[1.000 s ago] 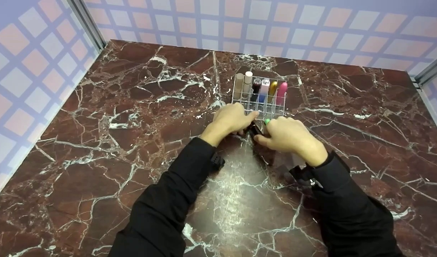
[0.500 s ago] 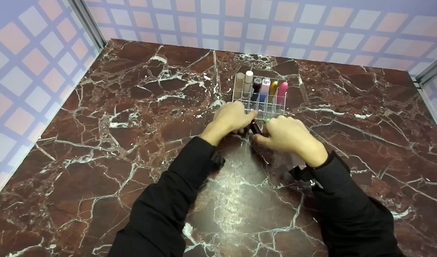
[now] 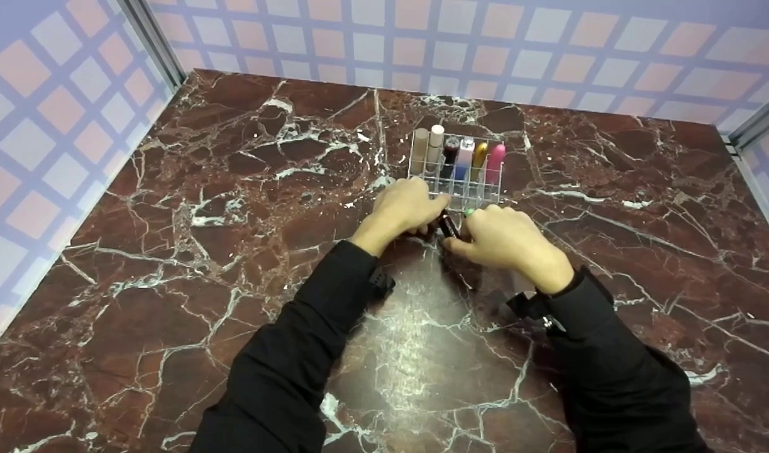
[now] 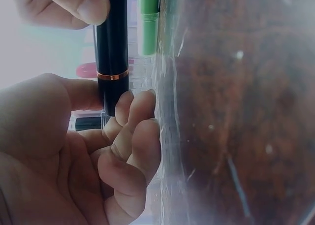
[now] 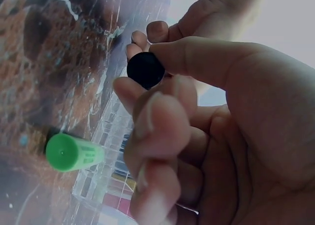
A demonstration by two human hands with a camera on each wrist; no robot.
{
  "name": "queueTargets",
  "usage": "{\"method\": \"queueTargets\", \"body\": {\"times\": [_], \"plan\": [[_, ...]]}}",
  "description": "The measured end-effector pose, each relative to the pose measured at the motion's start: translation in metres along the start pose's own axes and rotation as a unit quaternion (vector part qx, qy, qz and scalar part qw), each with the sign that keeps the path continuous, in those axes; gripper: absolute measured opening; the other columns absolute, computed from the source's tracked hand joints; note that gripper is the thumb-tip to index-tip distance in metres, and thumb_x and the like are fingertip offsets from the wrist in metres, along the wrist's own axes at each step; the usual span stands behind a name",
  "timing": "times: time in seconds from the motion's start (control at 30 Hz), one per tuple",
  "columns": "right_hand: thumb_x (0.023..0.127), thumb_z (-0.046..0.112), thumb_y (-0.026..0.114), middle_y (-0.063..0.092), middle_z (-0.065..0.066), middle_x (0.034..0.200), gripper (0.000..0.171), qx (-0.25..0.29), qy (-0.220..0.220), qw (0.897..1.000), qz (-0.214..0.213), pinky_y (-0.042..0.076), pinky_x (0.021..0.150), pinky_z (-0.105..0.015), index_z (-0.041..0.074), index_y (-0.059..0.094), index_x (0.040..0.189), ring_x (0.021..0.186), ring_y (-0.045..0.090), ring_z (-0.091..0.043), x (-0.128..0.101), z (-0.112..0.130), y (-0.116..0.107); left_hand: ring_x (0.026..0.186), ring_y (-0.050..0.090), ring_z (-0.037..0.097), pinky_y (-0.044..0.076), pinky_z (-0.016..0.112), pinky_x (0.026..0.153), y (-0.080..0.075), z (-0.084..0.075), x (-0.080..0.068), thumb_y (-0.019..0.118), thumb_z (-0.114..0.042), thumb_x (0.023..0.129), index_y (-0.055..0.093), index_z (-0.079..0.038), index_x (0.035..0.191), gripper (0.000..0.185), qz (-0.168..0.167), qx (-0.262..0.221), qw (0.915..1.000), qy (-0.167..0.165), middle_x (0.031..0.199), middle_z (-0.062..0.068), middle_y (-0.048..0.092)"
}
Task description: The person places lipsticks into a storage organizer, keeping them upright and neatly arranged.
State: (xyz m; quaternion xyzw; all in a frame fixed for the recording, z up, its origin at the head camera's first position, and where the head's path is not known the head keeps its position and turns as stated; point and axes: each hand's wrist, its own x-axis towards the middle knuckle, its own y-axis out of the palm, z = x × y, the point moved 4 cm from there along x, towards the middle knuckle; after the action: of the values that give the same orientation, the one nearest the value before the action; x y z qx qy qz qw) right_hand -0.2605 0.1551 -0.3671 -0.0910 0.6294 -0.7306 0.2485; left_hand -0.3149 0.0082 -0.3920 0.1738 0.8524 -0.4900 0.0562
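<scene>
A black lipstick tube [image 4: 112, 43] with a thin gold ring is held between both hands. My left hand [image 3: 402, 206] pinches its short end between thumb and forefinger, the other fingers curled below in the left wrist view. On the longer part, my right hand [image 3: 507, 238] grips with thumb and fingers; the round black end [image 5: 146, 70] faces the right wrist camera. Just behind the hands stands a clear divided organizer [image 3: 500, 194]. A green tube [image 5: 66, 152] lies at its near edge, mostly hidden behind the right hand in the head view.
The organizer's back row bears a beige tube [image 3: 420, 151], a white-capped tube [image 3: 435, 148], a dark tube [image 3: 451, 154], a pink-and-blue one [image 3: 464, 157], a gold one [image 3: 480, 155] and a pink one [image 3: 496, 162]. Patterned wall panels [image 3: 384, 47] border the marbled table [image 3: 265, 207].
Both hands stay almost in place around the lipstick tube. A little more of the black tube shows between them than a second ago. The organizer has not moved.
</scene>
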Motion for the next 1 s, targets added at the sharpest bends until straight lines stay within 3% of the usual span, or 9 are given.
{"method": "queueTargets", "body": {"times": [0.23,0.6,1.0], "plan": [[0.097,0.043,0.065,0.05,0.0,0.057,0.047,0.002,0.001,1.0,0.0,0.045,0.047,-0.034,0.016,0.048,0.062,0.05,0.05,-0.017,0.0013,-0.0005,0.0012,0.046,0.052,0.01,0.038,0.022,0.044,0.0,-0.0003,0.0008,0.049,-0.051,0.103,0.062,-0.018,0.068,0.05,-0.007,-0.003,1.0,0.002,0.062,-0.001,0.067],[0.097,0.043,0.064,0.05,-0.001,0.057,0.046,-0.002,0.002,0.999,-0.043,0.049,0.052,-0.043,0.018,0.049,0.062,0.054,0.054,-0.021,-0.0032,-0.0028,0.0008,0.043,0.05,0.009,0.034,0.021,0.041,-0.0035,-0.0025,-0.0008,0.05,-0.049,0.103,0.058,-0.017,0.066,0.05,-0.02,-0.016,0.9996,0.008,0.066,0.0,0.069],[0.097,0.044,0.065,0.05,0.0,0.055,0.048,-0.003,-0.007,0.997,-0.08,0.049,0.051,-0.044,0.018,0.048,0.061,0.052,0.053,-0.021,-0.0052,-0.0012,0.0003,0.042,0.046,0.009,0.031,0.022,0.04,-0.0064,-0.0043,-0.0019,0.049,-0.049,0.104,0.055,-0.017,0.063,0.052,-0.042,-0.031,0.9982,0.027,0.055,-0.004,0.057]]}}
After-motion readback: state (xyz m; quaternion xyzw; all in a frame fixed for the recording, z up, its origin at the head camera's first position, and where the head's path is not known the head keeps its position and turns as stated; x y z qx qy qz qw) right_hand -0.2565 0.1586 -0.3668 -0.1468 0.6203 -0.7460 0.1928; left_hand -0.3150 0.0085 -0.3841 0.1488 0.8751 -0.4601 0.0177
